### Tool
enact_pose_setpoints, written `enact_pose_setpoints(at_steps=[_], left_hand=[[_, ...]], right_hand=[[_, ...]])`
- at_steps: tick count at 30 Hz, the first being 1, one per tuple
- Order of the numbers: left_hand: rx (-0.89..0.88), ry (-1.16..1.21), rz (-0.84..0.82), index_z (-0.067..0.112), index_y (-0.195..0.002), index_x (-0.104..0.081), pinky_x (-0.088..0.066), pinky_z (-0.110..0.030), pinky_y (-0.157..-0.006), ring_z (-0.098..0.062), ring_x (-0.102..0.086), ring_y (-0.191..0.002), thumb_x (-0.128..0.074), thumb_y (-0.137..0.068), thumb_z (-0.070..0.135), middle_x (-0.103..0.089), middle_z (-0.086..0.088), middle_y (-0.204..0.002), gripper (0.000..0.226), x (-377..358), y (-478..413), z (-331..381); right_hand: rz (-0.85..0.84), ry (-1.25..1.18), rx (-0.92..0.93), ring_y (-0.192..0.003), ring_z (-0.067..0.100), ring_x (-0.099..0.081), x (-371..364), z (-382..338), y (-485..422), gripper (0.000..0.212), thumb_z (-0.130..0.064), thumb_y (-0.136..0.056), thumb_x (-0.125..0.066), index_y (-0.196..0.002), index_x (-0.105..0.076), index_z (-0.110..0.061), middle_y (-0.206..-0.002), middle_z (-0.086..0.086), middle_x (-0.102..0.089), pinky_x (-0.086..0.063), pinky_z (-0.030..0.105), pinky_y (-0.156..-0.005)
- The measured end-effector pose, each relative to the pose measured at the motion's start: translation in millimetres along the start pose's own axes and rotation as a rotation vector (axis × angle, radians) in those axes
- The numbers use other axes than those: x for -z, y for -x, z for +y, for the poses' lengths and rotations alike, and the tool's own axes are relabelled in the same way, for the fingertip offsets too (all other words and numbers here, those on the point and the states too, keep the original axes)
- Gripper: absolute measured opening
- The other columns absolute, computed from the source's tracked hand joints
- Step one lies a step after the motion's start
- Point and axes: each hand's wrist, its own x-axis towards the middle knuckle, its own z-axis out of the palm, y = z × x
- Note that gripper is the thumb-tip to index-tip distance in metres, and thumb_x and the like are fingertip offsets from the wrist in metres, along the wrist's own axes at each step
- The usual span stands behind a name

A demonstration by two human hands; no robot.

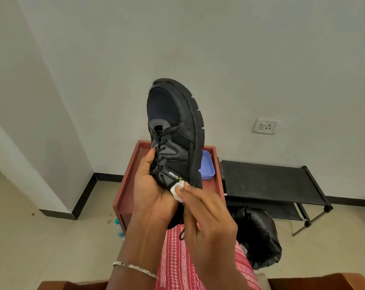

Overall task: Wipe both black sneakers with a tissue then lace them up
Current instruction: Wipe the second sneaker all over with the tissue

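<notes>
One black sneaker (177,130) is held up in the air at the centre of the head view, toe pointing up and away, its side with white lettering facing me. My left hand (150,191) grips it from the heel end, thumb on the laces. My right hand (204,218) presses a small white tissue (178,190) against the sneaker's side near the heel. A loose black lace end hangs below my hands. The second sneaker is not in view.
A reddish-brown wooden table (125,189) stands behind the sneaker with a blue tray (207,167) on it. A black low rack (269,181) is at the right, a black bag (259,237) on the floor below. A water bottle (119,228) stands by the table.
</notes>
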Motion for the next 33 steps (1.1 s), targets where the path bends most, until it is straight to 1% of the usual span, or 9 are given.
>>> enact_pose_setpoints(at_steps=[5,10,14,18,23,27,30,32,33], left_hand=[[0.067,0.047,0.001,0.003,-0.119,-0.071,-0.057,-0.052,-0.085,-0.031,-0.073,-0.099,-0.055,-0.097,0.038,-0.072,-0.02,-0.118,0.044,-2,1,0],[0.121,0.083,0.011,-0.002,-0.121,-0.069,-0.053,-0.04,-0.1,-0.028,-0.069,-0.108,-0.056,-0.097,0.039,-0.069,-0.02,-0.124,0.049,0,4,-7],[0.089,0.066,0.019,0.003,-0.119,-0.072,-0.056,-0.046,-0.092,-0.031,-0.073,-0.1,-0.054,-0.097,0.038,-0.071,-0.019,-0.119,0.045,3,0,1],[0.047,0.077,0.048,0.011,-0.135,-0.062,-0.04,-0.045,-0.113,-0.029,-0.058,-0.128,-0.054,-0.096,0.037,-0.062,-0.014,-0.137,0.048,11,-7,9],[0.117,0.09,0.028,0.007,-0.13,-0.066,-0.054,-0.046,-0.098,-0.031,-0.066,-0.116,-0.056,-0.095,0.037,-0.067,-0.019,-0.128,0.047,5,-2,1],[0.145,0.098,-0.004,0.003,-0.129,-0.066,-0.045,-0.041,-0.109,-0.03,-0.062,-0.123,-0.057,-0.095,0.037,-0.066,-0.019,-0.13,0.049,3,4,-3],[0.146,0.115,-0.035,-0.001,-0.119,-0.07,-0.058,-0.046,-0.091,-0.036,-0.072,-0.104,-0.056,-0.096,0.036,-0.069,-0.023,-0.122,0.046,2,5,2],[0.122,0.129,-0.015,-0.002,-0.114,-0.071,-0.058,-0.058,-0.072,-0.04,-0.074,-0.088,-0.055,-0.096,0.036,-0.071,-0.026,-0.113,0.044,4,4,7],[0.114,0.134,-0.009,-0.001,-0.114,-0.071,-0.056,-0.061,-0.07,-0.04,-0.074,-0.089,-0.055,-0.096,0.035,-0.071,-0.025,-0.114,0.044,5,3,9]], right_hand=[[-0.026,0.008,0.016,-0.104,0.015,-0.066,-1,7,-15,0.022,-0.01,-0.098,-0.06,-0.114,-0.075,-0.007,-0.113,0.003,-0.071,-0.053,0.025,-0.092],[0.068,0.069,0.031,-0.104,0.018,-0.066,-9,17,-51,0.021,-0.007,-0.095,-0.061,-0.111,-0.075,-0.005,-0.113,0.006,-0.072,-0.052,0.026,-0.095],[0.057,0.051,0.048,-0.105,0.017,-0.067,-8,10,-23,0.024,-0.012,-0.101,-0.054,-0.111,-0.075,-0.005,-0.113,0.005,-0.072,-0.053,0.027,-0.093],[0.014,-0.001,0.009,-0.105,0.012,-0.066,-2,6,9,0.022,-0.01,-0.097,-0.062,-0.115,-0.074,-0.008,-0.116,0.001,-0.071,-0.054,0.026,-0.089],[0.007,0.027,0.019,-0.105,0.016,-0.066,-5,17,-29,0.025,-0.015,-0.1,-0.055,-0.114,-0.074,-0.006,-0.114,0.004,-0.072,-0.052,0.026,-0.095],[0.082,0.041,0.014,-0.105,0.019,-0.066,-9,20,-56,0.025,-0.013,-0.098,-0.056,-0.113,-0.074,-0.006,-0.113,0.004,-0.072,-0.051,0.027,-0.096],[0.084,0.01,-0.007,-0.104,0.018,-0.064,-9,16,-44,0.024,-0.01,-0.098,-0.056,-0.114,-0.074,-0.008,-0.113,0.001,-0.072,-0.052,0.028,-0.092],[0.066,0.008,-0.041,-0.1,0.015,-0.063,-6,12,-25,0.023,-0.006,-0.097,-0.059,-0.114,-0.074,-0.008,-0.109,-0.001,-0.072,-0.052,0.025,-0.088],[0.052,0.008,-0.066,-0.099,0.014,-0.062,-3,10,-14,0.025,-0.003,-0.094,-0.062,-0.114,-0.074,-0.009,-0.107,-0.002,-0.071,-0.051,0.022,-0.087]])
